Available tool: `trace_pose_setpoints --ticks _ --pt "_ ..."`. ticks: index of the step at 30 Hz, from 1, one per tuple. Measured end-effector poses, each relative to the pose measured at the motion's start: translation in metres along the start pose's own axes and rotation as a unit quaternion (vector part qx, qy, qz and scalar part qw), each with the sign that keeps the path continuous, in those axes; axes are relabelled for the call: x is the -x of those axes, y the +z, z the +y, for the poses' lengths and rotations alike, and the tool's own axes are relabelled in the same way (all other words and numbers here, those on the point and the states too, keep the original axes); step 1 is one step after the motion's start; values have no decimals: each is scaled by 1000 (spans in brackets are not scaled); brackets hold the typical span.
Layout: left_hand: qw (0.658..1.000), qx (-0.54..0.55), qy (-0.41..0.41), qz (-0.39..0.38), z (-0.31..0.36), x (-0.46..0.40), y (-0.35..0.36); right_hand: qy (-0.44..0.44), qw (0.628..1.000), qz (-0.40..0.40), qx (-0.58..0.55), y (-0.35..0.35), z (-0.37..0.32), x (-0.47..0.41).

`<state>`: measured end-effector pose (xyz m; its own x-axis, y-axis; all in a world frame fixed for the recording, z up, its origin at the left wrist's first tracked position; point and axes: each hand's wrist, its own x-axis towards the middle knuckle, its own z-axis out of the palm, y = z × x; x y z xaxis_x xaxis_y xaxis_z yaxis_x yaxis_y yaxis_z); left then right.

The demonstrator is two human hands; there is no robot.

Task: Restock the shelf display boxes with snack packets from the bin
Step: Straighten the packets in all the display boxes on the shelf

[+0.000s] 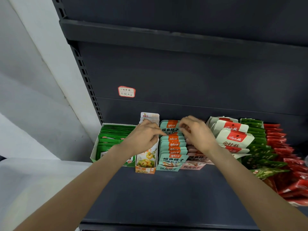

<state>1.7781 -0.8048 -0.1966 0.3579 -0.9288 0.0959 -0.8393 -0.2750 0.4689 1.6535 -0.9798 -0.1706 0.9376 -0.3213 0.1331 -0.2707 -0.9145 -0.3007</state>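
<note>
On a dark shelf stand display boxes full of upright snack packets. My left hand reaches over the orange-and-white box, its fingertips touching the tops of the teal packets in the teal box. Curled fingers of my right hand sit at the back of the pink box, between the teal row and the pink packets. Whether either hand pinches a packet is hidden. The bin is out of sight.
A green box stands at the far left. To the right lie white packets with red tops, then green and red packets in loose rows. A red-bordered label sticks on the back panel.
</note>
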Motion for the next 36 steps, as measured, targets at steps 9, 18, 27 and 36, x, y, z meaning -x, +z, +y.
trace_pose_setpoints --ticks 9,18,27,36 --pt "1000 -10 -18 -8 3 1 0 -1 992 -118 47 0 -5 -2" --pt "996 66 -34 45 10 13 2 5 998 5 63 14 -5 15" --pt "998 54 -2 33 13 15 8 23 994 -97 40 2 -7 1" --pt "1000 -9 10 9 19 16 8 21 998 -64 11 4 -4 13"
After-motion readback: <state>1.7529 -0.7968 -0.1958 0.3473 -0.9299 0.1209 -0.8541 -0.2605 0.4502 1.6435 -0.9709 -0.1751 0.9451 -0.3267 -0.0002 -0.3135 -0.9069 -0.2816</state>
